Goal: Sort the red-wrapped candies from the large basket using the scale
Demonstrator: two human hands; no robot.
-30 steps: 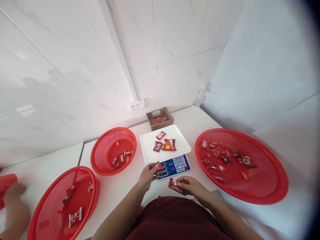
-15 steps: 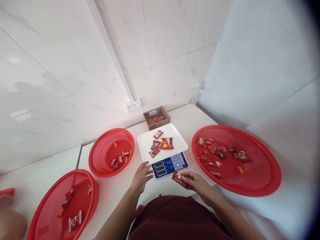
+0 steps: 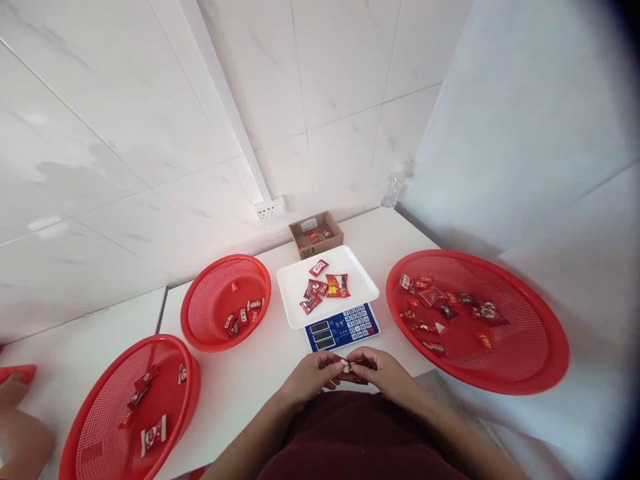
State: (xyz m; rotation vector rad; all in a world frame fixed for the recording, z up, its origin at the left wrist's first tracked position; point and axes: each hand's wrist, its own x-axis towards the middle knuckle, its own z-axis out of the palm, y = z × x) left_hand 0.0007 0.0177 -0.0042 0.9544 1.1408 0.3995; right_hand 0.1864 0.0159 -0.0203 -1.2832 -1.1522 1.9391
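Note:
My left hand [image 3: 310,377] and my right hand [image 3: 379,371] meet just in front of the scale, both pinching one small red snack packet [image 3: 346,371] between their fingertips. The packet is mostly hidden by my fingers. Right behind them stands a scale [image 3: 341,327] with a blue keypad and a white tray [image 3: 295,280]. Several red snack packets [image 3: 325,288] lie on that tray.
A large red basket [image 3: 520,373] with several packets is on the right. A smaller red basket [image 3: 200,313] sits left of the scale, and another red basket [image 3: 100,400] nearer left. A cardboard box [image 3: 316,235] stands behind the scale. Another person's hand [image 3: 20,433] is at the far left.
A second ago my left hand held a packet, which now lies on the scale tray. That hand then pulled back and joined my right hand on the packet it holds, drawn closer to me.

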